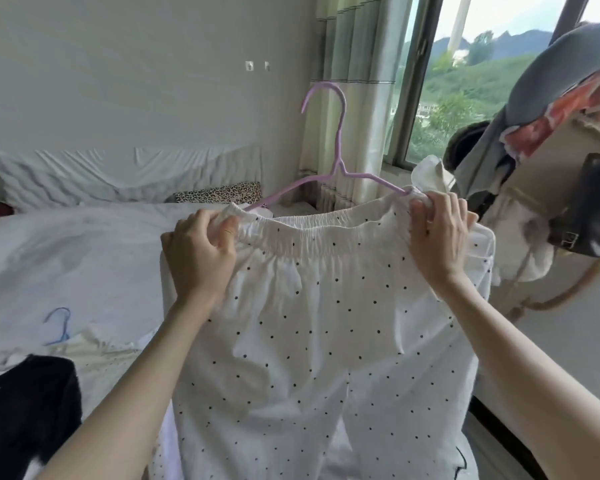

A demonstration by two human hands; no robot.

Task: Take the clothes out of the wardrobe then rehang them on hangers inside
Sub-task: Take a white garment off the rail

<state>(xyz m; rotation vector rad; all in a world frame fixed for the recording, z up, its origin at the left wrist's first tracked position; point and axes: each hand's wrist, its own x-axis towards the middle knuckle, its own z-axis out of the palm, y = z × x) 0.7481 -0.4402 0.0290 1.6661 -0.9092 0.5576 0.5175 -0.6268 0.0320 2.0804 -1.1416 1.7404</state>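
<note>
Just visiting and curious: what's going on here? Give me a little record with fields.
setting: bedroom, bed beside a window
garment: white polka-dot trousers, held up
hanger: purple hanger, ends tucked in the elastic waistband
left hand: grips waistband's left end
right hand: grips waistband's right end
also on bed: blue hanger, dark garment
</note>
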